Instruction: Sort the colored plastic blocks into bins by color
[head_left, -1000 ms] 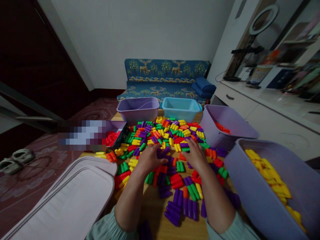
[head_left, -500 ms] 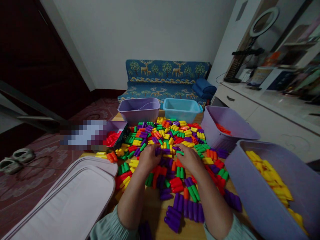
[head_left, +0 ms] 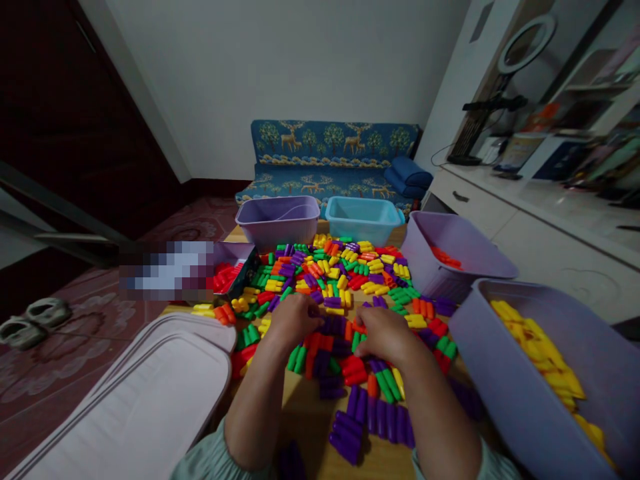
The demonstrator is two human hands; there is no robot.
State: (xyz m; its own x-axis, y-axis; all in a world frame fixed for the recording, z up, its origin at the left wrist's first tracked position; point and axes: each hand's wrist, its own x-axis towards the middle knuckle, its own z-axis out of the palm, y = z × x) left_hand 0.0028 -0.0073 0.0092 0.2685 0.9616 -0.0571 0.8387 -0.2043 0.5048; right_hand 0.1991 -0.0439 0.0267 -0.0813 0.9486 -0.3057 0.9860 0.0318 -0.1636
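Note:
Bullet-shaped plastic building blocks (head_left: pixel 345 367) in several colours cover the wooden table (head_left: pixel 305 427). My left hand (head_left: pixel 296 319) is over the middle of the pile with its fingers curled. Dark purple shows under its fingertips, but what they grip is hidden. To its right, my right hand (head_left: pixel 384 333) closes its thumb and fingers around an orange-and-green block (head_left: pixel 355 340) on the table. Between the hands lie purple blocks (head_left: pixel 334 325). Purple blocks joined in a row (head_left: pixel 385 421) lie nearer to me, beside the right forearm.
Right are a purple bin (head_left: pixel 540 427) with yellow blocks and another bin (head_left: pixel 450 230) holding red ones. Behind the pile stand a purple bin (head_left: pixel 280 230) and a blue bin (head_left: pixel 365 230). A box (head_left: pixel 245 267) with red blocks and pale lids (head_left: pixel 150 393) are left.
My right hand has moved nearer to me and closed around an orange-and-green block; purple blocks now show where its fingers were. My left hand has shifted slightly left and nearer.

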